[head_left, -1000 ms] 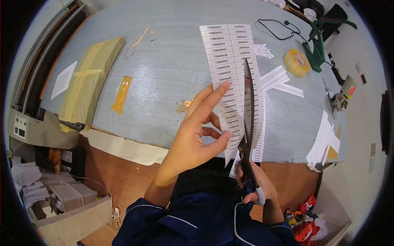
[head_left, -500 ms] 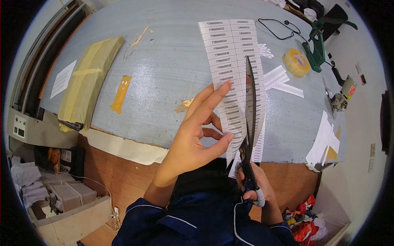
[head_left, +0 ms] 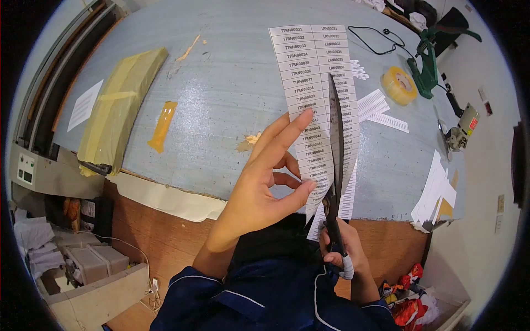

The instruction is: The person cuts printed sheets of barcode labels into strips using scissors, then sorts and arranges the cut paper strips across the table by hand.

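A long printed label sheet (head_left: 301, 71) with two columns of codes stands up over the table. My left hand (head_left: 265, 171) pinches its left edge between thumb and fingers. Low on the right, my right hand (head_left: 345, 248) grips the handles of large black scissors (head_left: 337, 132). One long blade lies in front of the sheet, along the line between the columns, with its tip near the upper part. The sheet is split at its lower end, around the blades. Below the sheet hangs another printed strip (head_left: 346, 201), partly hidden.
On the blue-grey table (head_left: 215, 110) lie a tape roll (head_left: 399, 86), cut label strips (head_left: 372, 105), a yellow-wrapped package (head_left: 121, 110) and white paper scraps (head_left: 433, 193). A green tool (head_left: 425, 63) and a metal dispenser (head_left: 461, 129) are at the right.
The sheet and scissors have shifted very slightly, and the sheet's right part is turned a little. Both hands keep their hold.
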A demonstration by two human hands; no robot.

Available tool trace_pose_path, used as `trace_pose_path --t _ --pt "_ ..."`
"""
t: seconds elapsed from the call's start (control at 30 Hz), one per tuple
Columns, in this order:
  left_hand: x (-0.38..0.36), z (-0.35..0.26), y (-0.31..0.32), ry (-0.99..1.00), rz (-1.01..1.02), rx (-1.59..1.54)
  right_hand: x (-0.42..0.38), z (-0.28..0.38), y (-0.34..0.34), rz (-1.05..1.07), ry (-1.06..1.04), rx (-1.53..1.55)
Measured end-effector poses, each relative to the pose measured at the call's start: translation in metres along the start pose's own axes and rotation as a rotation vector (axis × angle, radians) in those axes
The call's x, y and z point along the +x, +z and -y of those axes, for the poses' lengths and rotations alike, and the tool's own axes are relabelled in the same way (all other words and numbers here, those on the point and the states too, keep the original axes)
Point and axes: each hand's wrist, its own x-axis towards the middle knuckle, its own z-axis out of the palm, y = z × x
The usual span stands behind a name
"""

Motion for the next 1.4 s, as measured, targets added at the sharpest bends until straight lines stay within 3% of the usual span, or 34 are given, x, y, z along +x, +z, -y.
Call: trace_pose_path --t 0.37,0.87,1.03,1.1,1.2,1.33,1.4 --pt "0.0 0.0 -0.001 0.007 0.0 -0.002 -0.001 0.003 0.003 -0.036 0.036 -0.044" --pt "0.0 0.0 -0.001 0.021 0.0 -0.007 0.002 0.013 0.003 -0.069 -0.072 -0.242" --pt "0.009 -0.001 -0.006 0.113 -0.005 -0.032 -0.007 0.009 0.002 -0.057 -0.022 -0.206" --pt "0.025 -0.009 -0.004 0.045 -0.229 -0.212 -0.006 0.009 0.002 -0.044 -0.04 -0.194" --pt "0.055 -0.006 -0.008 0.087 -0.334 -0.22 0.001 0.004 -0.002 -0.011 -0.068 -0.153" --pt "0.056 -0.004 0.001 0.124 -0.323 -0.234 0.002 -0.01 0.0 0.045 -0.029 0.093" --pt "0.052 -0.004 0.003 0.034 -0.268 -0.286 0.004 0.001 -0.001 0.045 -0.003 0.112"
